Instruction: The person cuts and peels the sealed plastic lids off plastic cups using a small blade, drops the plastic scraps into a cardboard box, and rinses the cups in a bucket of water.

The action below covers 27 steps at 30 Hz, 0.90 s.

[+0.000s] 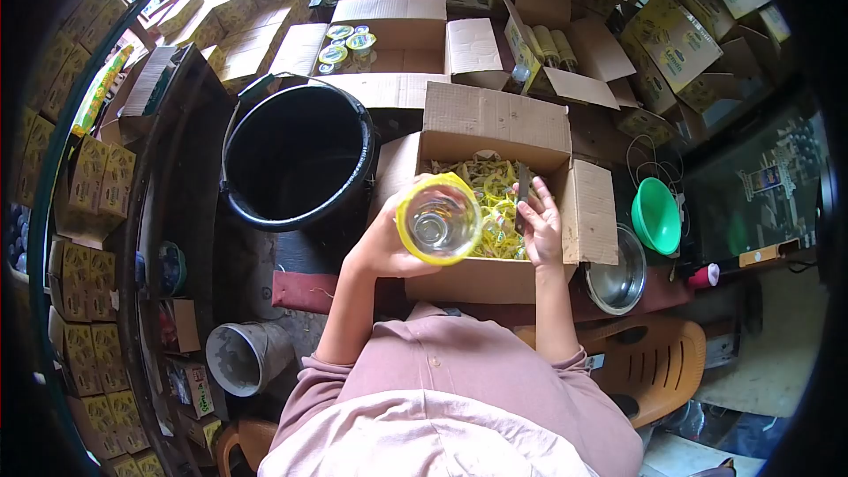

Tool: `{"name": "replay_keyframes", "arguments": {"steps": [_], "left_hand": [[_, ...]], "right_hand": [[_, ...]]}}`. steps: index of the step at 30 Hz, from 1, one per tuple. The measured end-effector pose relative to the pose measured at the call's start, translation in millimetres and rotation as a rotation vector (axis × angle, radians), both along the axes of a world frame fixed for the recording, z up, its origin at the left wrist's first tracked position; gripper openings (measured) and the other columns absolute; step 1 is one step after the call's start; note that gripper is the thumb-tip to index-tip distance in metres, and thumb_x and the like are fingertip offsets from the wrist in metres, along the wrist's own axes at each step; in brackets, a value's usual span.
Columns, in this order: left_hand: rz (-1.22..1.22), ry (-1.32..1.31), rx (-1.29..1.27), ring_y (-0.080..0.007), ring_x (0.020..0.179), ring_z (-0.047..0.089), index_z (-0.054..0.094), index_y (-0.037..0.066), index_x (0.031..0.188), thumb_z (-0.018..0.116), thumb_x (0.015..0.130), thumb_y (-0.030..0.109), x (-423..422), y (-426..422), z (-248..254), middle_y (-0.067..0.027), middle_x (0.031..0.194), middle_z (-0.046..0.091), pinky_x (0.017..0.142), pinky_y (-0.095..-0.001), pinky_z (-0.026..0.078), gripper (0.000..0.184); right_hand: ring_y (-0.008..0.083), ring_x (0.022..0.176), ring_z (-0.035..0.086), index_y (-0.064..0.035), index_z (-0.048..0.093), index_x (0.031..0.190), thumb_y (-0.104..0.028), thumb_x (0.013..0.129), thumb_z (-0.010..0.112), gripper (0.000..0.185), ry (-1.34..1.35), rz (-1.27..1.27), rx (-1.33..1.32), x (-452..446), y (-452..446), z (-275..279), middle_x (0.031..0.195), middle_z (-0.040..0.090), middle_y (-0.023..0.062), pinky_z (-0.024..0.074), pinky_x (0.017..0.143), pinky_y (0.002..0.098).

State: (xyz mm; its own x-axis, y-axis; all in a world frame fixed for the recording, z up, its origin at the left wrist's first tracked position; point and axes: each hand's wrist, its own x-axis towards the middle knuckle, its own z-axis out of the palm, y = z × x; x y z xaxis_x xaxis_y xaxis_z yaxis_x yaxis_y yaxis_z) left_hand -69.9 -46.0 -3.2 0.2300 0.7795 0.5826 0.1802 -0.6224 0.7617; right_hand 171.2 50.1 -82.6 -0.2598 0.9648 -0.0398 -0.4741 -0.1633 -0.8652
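My left hand [380,243] is wrapped round a clear plastic cup [431,223] with a yellow rim, its round opening facing me. Beside it, my right hand [543,228] holds a narrow, dark, flat blade [522,199] upright between thumb and palm, the other fingers partly stretched out. The blade and the cup are apart. Both hands are above an open cardboard box [496,115] that holds a heap of yellow and clear plastic scraps [477,178].
A large black bucket [234,163] stands left of the box. Behind are an open carton [411,49] with several sealed cups [346,49] and another carton [574,84]. On the right are a green bowl [656,215] and a metal bowl [629,274]. A grey bucket [238,360] sits lower left.
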Motion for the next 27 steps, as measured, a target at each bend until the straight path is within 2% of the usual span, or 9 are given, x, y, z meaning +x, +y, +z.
{"name": "replay_keyframes", "arguments": {"steps": [1, 6, 9, 14, 17, 20, 23, 24, 27], "left_hand": [[-0.016, -0.224, -0.137, -0.0166, 0.101, 0.051, 0.044, 0.001, 0.118, 0.077, 0.057, 0.009, 8, -3, 0, -0.0075, 0.111, 0.05, 0.089, -0.0308, 0.04, 0.07], [0.127, -0.205, -0.138, -0.017, 0.103, 0.051, 0.041, 0.002, 0.119, 0.074, 0.063, 0.005, 18, 4, -21, -0.0087, 0.111, 0.048, 0.09, -0.0306, 0.041, 0.065], [0.226, -0.113, -0.079, -0.017, 0.104, 0.051, 0.04, 0.002, 0.12, 0.073, 0.064, 0.004, 22, 5, -23, -0.008, 0.11, 0.048, 0.09, -0.0308, 0.042, 0.066], [0.3, -0.223, -0.165, -0.0171, 0.102, 0.051, 0.041, 0.003, 0.117, 0.074, 0.064, 0.004, 29, 2, -24, -0.0075, 0.108, 0.048, 0.089, -0.0298, 0.042, 0.062], [0.324, -0.226, -0.154, -0.0168, 0.102, 0.051, 0.042, 0.003, 0.116, 0.075, 0.065, 0.004, 29, 1, -24, -0.0075, 0.108, 0.048, 0.089, -0.0297, 0.042, 0.061], [0.327, -0.319, -0.2, -0.016, 0.101, 0.052, 0.042, 0.003, 0.115, 0.076, 0.064, 0.006, 28, 1, -25, -0.0074, 0.107, 0.051, 0.088, -0.0295, 0.043, 0.062], [0.283, -0.524, -0.223, -0.0148, 0.098, 0.054, 0.044, 0.002, 0.113, 0.077, 0.062, 0.004, 24, 0, -25, -0.0075, 0.101, 0.054, 0.086, -0.0292, 0.045, 0.06], [0.229, -0.546, -0.266, -0.0146, 0.098, 0.054, 0.045, 0.002, 0.112, 0.076, 0.062, 0.004, 21, 0, -29, -0.0087, 0.104, 0.054, 0.086, -0.0291, 0.045, 0.059], [0.056, -0.61, -0.392, -0.0147, 0.097, 0.054, 0.046, 0.002, 0.112, 0.076, 0.062, 0.005, 16, 1, -26, -0.0122, 0.113, 0.053, 0.085, -0.029, 0.046, 0.058]], "right_hand": [[0.0128, 0.088, 0.059, 0.0007, 0.03, 0.131, 0.008, 0.08, 0.055, 0.057, -0.056, -0.034, 0.131, -4, -4, 6, 0.105, 0.06, 0.0119, 0.0518, 0.072, 0.0268], [0.0091, 0.073, 0.059, -0.0055, 0.061, 0.106, 0.006, 0.075, 0.064, 0.034, -0.43, -0.289, 0.475, -27, -31, 50, 0.085, 0.063, 0.0059, 0.0491, 0.07, 0.0224], [0.0093, 0.072, 0.059, -0.0034, 0.064, 0.098, 0.006, 0.073, 0.065, 0.027, -0.449, -0.23, 0.652, -37, -34, 61, 0.084, 0.063, 0.006, 0.0475, 0.068, 0.0215], [0.0099, 0.069, 0.059, -0.002, 0.065, 0.093, 0.005, 0.073, 0.066, 0.02, -0.44, -0.298, 0.768, -58, -47, 68, 0.083, 0.064, 0.0075, 0.047, 0.061, 0.0219], [0.0104, 0.067, 0.059, -0.0031, 0.064, 0.091, 0.002, 0.075, 0.066, 0.018, -0.496, -0.288, 0.758, -63, -52, 65, 0.082, 0.064, 0.0071, 0.0474, 0.06, 0.0225], [0.0133, 0.078, 0.061, -0.004, 0.058, 0.099, 0.002, 0.079, 0.061, 0.021, -0.512, -0.244, 0.591, -59, -53, 60, 0.091, 0.064, 0.0101, 0.0487, 0.067, 0.024], [0.0168, 0.097, 0.059, -0.0046, 0.049, 0.108, 0.005, 0.083, 0.054, 0.027, 0.038, 0.025, 0.181, -55, -39, 68, 0.104, 0.061, 0.0154, 0.0483, 0.076, 0.0254], [0.0192, 0.11, 0.052, -0.0049, 0.043, 0.111, 0.007, 0.084, 0.048, 0.03, 0.123, 0.155, 0.169, -49, -35, 66, 0.117, 0.054, 0.0204, 0.0465, 0.084, 0.0273], [0.0186, 0.109, 0.052, -0.0049, 0.044, 0.11, 0.007, 0.084, 0.047, 0.028, 0.206, 0.308, 0.045, -40, -27, 69, 0.121, 0.05, 0.0214, 0.0465, 0.084, 0.0277]]}}
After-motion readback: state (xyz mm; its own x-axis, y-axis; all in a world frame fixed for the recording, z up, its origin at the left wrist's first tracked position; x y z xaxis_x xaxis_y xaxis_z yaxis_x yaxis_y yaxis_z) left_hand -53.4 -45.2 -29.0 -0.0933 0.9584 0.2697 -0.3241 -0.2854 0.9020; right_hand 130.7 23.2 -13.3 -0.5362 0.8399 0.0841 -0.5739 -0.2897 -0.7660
